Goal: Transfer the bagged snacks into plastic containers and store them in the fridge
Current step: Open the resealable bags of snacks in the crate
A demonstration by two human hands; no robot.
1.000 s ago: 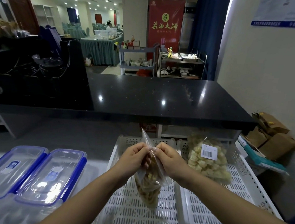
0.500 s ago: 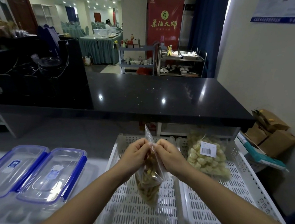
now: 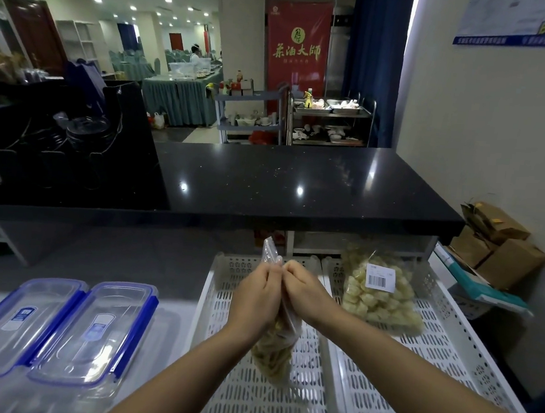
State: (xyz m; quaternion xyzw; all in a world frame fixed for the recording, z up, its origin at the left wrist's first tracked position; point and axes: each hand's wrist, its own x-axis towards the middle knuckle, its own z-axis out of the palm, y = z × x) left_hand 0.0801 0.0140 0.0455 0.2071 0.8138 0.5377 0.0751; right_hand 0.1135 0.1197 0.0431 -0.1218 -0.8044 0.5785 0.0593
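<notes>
A clear bag of yellowish snacks [image 3: 273, 351] hangs above the left white slotted tray [image 3: 223, 301]. My left hand [image 3: 255, 295] and my right hand [image 3: 306, 295] pinch its top edge, knuckles close together. A second, fuller snack bag [image 3: 380, 298] with a barcode label lies at the far end of the right white tray [image 3: 443, 346]. Two clear plastic containers with blue-clipped lids sit side by side at the lower left, one [image 3: 7, 321] left of the other [image 3: 95, 332].
A black counter [image 3: 299, 182] runs across just beyond the trays. Brown cardboard boxes [image 3: 498, 249] and a teal-edged item lie against the right wall. Carts with dishes and a red banner stand in the room behind.
My hands have drawn closer together at the bag's top edge, and the bag hangs narrower between them. The containers and the second bag have not moved.
</notes>
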